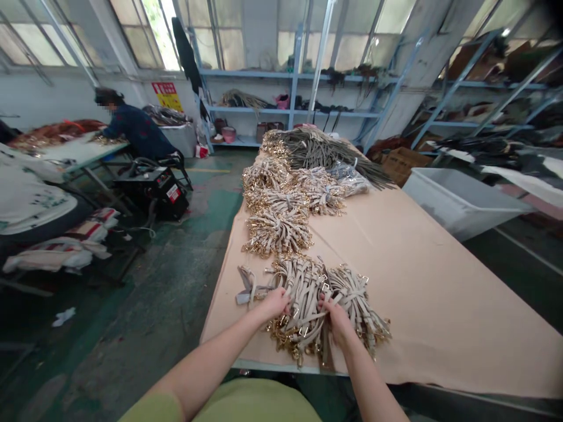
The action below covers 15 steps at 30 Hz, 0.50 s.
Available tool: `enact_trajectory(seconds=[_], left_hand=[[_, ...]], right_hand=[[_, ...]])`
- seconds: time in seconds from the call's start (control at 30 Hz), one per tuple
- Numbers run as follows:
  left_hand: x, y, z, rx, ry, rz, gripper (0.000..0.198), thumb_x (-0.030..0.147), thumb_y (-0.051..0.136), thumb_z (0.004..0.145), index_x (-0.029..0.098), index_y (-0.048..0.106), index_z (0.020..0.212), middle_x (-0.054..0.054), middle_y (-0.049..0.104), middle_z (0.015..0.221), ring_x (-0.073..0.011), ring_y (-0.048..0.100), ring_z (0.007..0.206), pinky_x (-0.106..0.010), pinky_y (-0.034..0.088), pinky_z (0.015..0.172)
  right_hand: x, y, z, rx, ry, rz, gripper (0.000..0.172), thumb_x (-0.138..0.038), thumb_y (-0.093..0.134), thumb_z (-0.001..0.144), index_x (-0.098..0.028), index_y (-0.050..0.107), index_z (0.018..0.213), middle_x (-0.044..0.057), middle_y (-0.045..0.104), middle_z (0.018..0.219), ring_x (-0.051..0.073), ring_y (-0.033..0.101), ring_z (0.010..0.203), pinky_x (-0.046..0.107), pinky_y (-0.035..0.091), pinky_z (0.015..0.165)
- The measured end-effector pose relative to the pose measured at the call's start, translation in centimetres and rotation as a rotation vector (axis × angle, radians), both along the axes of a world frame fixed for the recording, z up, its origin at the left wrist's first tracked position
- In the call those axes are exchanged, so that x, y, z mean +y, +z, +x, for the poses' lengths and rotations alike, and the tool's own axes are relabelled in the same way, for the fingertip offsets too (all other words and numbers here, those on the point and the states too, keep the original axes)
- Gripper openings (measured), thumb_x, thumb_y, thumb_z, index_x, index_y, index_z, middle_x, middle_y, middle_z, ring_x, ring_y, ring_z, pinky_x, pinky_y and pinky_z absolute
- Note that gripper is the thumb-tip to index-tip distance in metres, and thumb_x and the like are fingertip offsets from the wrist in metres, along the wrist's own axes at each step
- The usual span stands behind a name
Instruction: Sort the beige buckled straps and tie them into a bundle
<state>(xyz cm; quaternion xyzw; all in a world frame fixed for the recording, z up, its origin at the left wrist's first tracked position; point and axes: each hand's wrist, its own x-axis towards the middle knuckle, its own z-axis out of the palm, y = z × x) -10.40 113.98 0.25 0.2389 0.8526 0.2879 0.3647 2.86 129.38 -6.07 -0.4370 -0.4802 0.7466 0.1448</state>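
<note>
The bench (422,281) has a flat, tan sheet covering over its top. At its near edge, the left hand (278,302) and right hand (331,308) are partly closed, fingers curled against a loose bundle of beige straps with gold-coloured metal buckles (303,293); whether either grips a strap cannot be told. A second beige strap bundle (354,296) lies just beside it, to the right. Further buckled strap bundles (279,228) line the left side of the bench, and long grey-green straps (325,149) cover its far end. A white rectangular plastic bin (466,196) stands right of the bench, on the floor. Left, across the dark green floor (176,281), a seated co-worker (136,132) leans over a pale table (70,149). Blue metal shelving (259,110) stands beneath windows at the far wall.

Markings: black box-shaped machine (153,190), red-and-white label (174,193); wall, red-and-yellow sign (168,97). Their text is illegible.
</note>
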Motion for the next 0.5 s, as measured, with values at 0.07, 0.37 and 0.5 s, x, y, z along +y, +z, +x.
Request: enact_trajectory(seconds=[0.07, 0.37, 0.5], left_hand=[[0.8, 0.6, 0.7, -0.006, 0.047, 0.034, 0.024, 0.028, 0.032, 0.087, 0.015, 0.051, 0.084, 0.0, 0.055, 0.062, -0.011, 0.052, 0.055, -0.02, 0.038, 0.051], [8.6, -0.2, 7.0, 0.225, -0.055, 0.073, 0.025, 0.026, 0.031, 0.087, 0.019, 0.054, 0.096, -0.005, 0.065, 0.082, -0.0161, 0.059, 0.072, -0.026, 0.044, 0.066], [13.2, -0.9, 9.4, 0.407, -0.183, -0.16, 0.024, 0.022, 0.033, 0.086, 0.018, 0.051, 0.1, -0.01, 0.065, 0.091, -0.023, 0.062, 0.082, -0.033, 0.047, 0.069]], right_hand=[[0.7, 0.6, 0.6, 0.047, 0.05, -0.105, 0.043, -0.025, 0.065, 0.055, -0.018, 0.06, 0.097, 0.003, 0.067, 0.08, 0.017, 0.061, 0.07, 0.029, 0.049, 0.065], [3.6, -0.8, 3.4, 0.082, 0.099, -0.155, 0.038, -0.031, 0.068, 0.055, -0.017, 0.06, 0.089, 0.004, 0.067, 0.075, 0.017, 0.06, 0.063, 0.028, 0.048, 0.058], [4.5, -1.7, 3.5, 0.027, 0.041, 0.011, 0.038, -0.041, 0.058, 0.062, -0.016, 0.057, 0.091, 0.006, 0.068, 0.079, 0.021, 0.062, 0.074, 0.03, 0.048, 0.065]])
